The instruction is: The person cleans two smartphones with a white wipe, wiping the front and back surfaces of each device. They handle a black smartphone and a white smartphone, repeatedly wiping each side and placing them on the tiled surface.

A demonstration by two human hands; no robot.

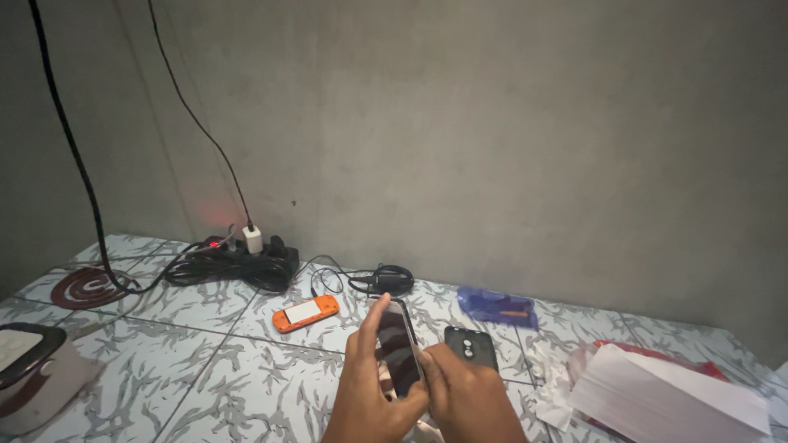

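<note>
Glass-fronted and dark, the slim phone point(398, 349) at lower centre of the frame is clasped along its edges by the left hand point(369, 385) and right hand point(464, 390) — probably light, stiff, slippery, fragile — beyond it lies a black phone back cover point(471, 345), then an orange handheld console point(305, 313).

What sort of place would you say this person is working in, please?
Probably a room in a home, with work done on the floor: patterned floor tiles meet a bare grey wall, and a power strip with a white charger lies beside an orange handheld device.
</note>
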